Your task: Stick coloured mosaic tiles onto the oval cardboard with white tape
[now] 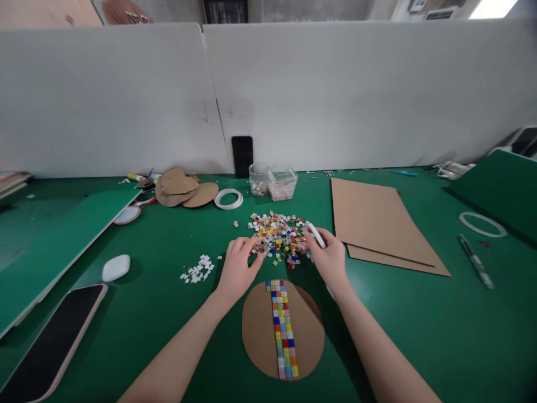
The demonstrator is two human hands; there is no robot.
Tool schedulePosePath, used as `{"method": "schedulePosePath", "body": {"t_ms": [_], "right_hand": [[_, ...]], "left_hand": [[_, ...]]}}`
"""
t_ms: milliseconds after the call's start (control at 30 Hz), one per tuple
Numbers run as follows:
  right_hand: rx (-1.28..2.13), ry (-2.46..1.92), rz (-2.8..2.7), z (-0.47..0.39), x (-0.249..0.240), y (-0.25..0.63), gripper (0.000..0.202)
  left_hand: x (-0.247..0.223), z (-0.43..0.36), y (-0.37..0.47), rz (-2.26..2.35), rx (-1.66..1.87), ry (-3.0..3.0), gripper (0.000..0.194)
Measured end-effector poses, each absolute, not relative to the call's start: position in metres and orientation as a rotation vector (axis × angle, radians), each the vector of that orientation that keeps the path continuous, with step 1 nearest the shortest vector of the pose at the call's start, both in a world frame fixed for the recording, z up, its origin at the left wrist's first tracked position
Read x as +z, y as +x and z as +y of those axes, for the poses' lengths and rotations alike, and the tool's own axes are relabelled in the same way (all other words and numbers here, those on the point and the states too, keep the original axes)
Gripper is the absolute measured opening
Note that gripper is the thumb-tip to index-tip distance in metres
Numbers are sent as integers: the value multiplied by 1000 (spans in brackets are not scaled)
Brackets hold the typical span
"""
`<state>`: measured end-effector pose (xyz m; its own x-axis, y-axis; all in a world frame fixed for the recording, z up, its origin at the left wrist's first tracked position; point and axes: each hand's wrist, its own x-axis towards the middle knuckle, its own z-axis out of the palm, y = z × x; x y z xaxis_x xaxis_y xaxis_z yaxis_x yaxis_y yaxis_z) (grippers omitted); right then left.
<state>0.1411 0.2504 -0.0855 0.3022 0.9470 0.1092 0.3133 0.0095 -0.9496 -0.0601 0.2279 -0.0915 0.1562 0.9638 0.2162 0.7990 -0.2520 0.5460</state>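
Tiles (259, 190) in cup (257, 170), pale pieces (282, 191) in box (288, 170), left fingers (250, 243) parted at tile heap (279, 230), right fingers (329, 237) clasping white stick (316, 235)

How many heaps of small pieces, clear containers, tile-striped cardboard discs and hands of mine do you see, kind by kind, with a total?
Heaps of small pieces: 2 (multicoloured heap, white heap)
Clear containers: 2 (round cup, square box)
Tile-striped cardboard disc: 1
Hands: 2 (left hand, right hand)
Total: 7

Multicoloured, checkered tile strip (284, 331)
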Motion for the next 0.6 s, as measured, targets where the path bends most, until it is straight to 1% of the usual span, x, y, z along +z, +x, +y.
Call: {"method": "schedulePosePath", "body": {"t_ms": [100, 167, 300, 367, 433, 600], "right_hand": [[722, -1446, -1020, 248, -78, 144, 27], [827, -1323, -882, 249, -75, 148, 27], [1395, -919, -667, 254, -71, 158, 26], [1577, -747, -618, 255, -69, 162, 25], [1610, -671, -618, 254, -67, 163, 24], [1635, -652, -726, 246, -60, 158, 24]], "left_hand": [[-87, 234, -56, 1680, 771, 2170, 19], [-83, 239, -52, 1663, 740, 2185, 19], [-82, 253, -40, 1588, 665, 2188, 29], [-86, 261, -33, 1554, 655, 2196, 29], [-92, 268, -27, 1539, 664, 2208, 24], [-102, 272, -23, 1514, 696, 2227, 13]]}}
